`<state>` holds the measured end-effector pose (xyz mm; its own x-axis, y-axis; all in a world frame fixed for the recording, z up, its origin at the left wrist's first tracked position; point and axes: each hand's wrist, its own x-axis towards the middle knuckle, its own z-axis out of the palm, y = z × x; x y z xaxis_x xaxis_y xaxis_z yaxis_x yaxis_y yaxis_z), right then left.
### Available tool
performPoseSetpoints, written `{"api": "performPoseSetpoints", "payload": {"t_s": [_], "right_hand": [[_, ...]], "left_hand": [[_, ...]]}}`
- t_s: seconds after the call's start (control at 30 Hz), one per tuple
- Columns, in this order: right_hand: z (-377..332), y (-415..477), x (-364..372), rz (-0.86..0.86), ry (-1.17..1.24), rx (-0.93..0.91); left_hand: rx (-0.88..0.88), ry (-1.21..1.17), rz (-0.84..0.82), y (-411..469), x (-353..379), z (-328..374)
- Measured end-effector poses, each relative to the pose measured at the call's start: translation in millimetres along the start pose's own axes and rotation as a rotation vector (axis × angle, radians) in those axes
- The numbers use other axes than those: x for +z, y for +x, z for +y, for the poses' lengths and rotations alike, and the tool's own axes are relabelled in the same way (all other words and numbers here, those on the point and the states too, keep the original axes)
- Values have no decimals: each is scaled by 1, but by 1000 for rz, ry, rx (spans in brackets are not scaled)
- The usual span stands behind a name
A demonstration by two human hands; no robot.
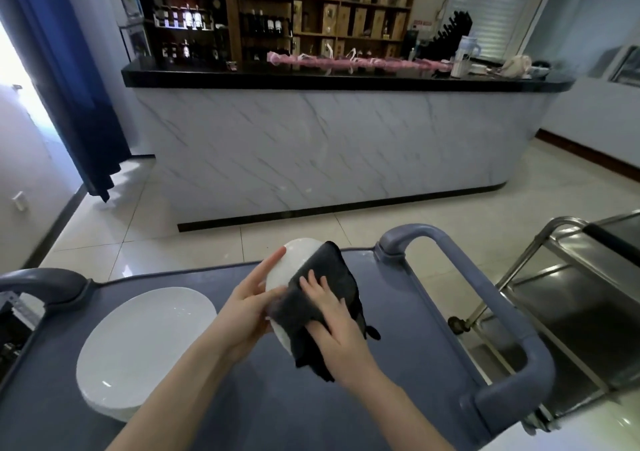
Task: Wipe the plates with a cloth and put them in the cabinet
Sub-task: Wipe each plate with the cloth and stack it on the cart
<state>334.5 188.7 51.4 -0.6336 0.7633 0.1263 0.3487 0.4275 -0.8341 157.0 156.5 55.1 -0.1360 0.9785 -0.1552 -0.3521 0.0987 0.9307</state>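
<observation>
White round ceramic plate (287, 270) is hanging pinched by left hand (249, 307) fingers while flat, spread right hand (332, 315) fingers are pressing black cloth (334, 268) against it, risking a slip.

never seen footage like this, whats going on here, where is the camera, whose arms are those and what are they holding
There is no machine here. The two bare arms belong to a person, and the single picture comes from a wide-angle camera worn on their head, looking forward and down. That lens is why straight lines bend near the edges.

The left hand holds a white round plate by its rim, tilted up off the surface. The right hand presses a dark grey cloth against the plate's face, apparently to wipe it.

Under the hands is the top of a blue-grey plastic cart. A stack of white round plates lies on it to the left. A shiny steel trolley stands to the right, and a white marble-look counter stands across the floor.
</observation>
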Motion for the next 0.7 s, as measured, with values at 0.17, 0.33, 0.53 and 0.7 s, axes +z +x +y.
{"api": "performPoseSetpoints", "payload": {"t_s": [0.17, 0.33, 0.53, 0.7], "right_hand": [[-3, -5, 1, -53, -28, -80], [-5, 26, -13, 44, 65, -45], [16, 39, -34, 106, 209, 56], [37, 0, -19, 111, 388, 230]], "left_hand": [[20, -32, 3, -5, -4, -1], [9, -22, -57, -12, -2, 3], [11, -34, -19, -21, -15, -1], [41, -70, 33, -26, -28, 3]]}}
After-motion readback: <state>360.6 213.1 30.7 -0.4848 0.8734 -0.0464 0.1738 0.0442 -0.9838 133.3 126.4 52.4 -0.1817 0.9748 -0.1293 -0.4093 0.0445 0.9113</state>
